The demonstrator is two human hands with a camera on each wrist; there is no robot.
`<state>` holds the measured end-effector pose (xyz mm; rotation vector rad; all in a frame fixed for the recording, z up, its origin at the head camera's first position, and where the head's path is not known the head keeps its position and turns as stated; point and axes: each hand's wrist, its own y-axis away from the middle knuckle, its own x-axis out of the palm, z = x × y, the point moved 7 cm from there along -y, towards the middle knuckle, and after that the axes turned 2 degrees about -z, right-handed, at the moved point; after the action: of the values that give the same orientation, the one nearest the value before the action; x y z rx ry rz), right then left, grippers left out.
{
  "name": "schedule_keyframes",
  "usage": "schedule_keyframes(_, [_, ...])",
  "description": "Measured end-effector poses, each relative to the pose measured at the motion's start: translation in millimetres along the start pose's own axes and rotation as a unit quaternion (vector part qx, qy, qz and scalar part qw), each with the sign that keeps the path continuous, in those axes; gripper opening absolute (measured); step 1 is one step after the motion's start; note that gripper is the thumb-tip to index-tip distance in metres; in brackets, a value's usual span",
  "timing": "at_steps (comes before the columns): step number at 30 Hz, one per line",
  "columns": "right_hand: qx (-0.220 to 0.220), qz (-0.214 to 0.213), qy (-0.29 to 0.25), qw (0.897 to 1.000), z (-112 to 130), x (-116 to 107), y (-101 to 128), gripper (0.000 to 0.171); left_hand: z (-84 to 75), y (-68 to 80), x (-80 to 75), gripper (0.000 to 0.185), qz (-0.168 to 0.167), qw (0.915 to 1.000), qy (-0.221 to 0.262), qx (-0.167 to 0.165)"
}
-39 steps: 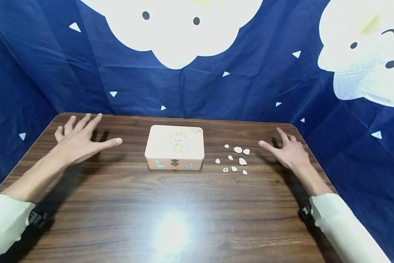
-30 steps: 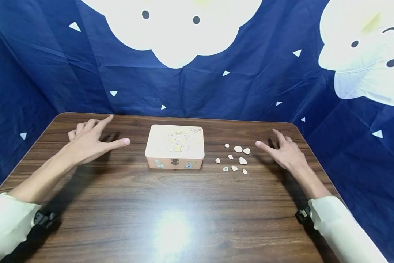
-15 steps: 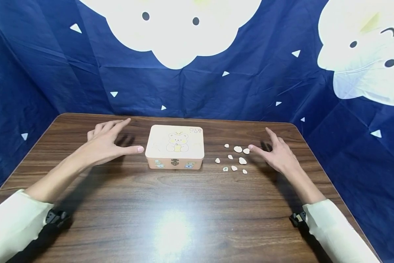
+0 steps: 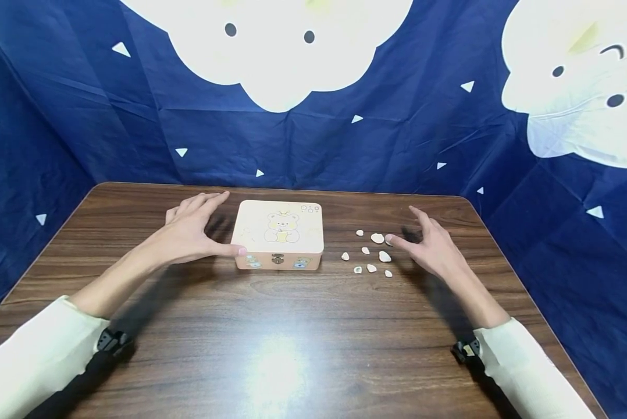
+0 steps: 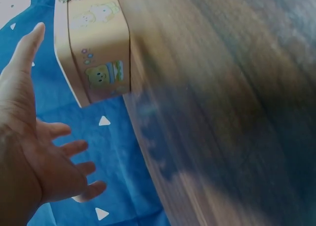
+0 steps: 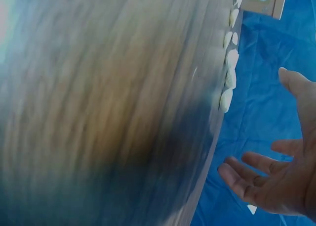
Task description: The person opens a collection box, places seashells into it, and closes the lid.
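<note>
At the left end of the pink box [image 4: 277, 234], the left hand's [image 4: 188, 233] fingers [image 4: 209, 201] are spreading loosely, grasping nothing, with the thumb tip lying against the box's front left corner; the left wrist view is showing the palm open beside the box [image 5: 94, 48], fingers fanned out. Over on the other side, the right hand [image 4: 433, 247] is hovering with its fingers relaxed and splayed, holding nothing, its thumb tip reaching right beside the nearest of the small white shells [image 4: 372, 254]; whether it is touching one cannot be told. Those shells are lying scattered on the wooden table [image 4: 271, 326] just to the right of the box, which is sitting shut, its clasp facing the person. Cream sleeves [image 4: 36, 355] are covering both forearms, and a dark blue backdrop [image 4: 397, 134] with white cloud faces is hanging behind the table.
</note>
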<state>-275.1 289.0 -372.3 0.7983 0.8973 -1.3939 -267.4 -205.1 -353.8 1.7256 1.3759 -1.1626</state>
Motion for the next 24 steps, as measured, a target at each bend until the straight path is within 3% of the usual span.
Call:
schedule_keyframes(9, [-0.022,0.010,-0.026,0.999,23,9,5,0.097,-10.3,-5.1,11.9,0.135,-0.005,0.9997,0.010,0.022])
schedule_keyframes(24, [-0.089,0.043,-0.086,0.991,73,42,17,0.067,-23.5,-24.6,14.0,0.133,0.018,0.9961,0.041,0.075])
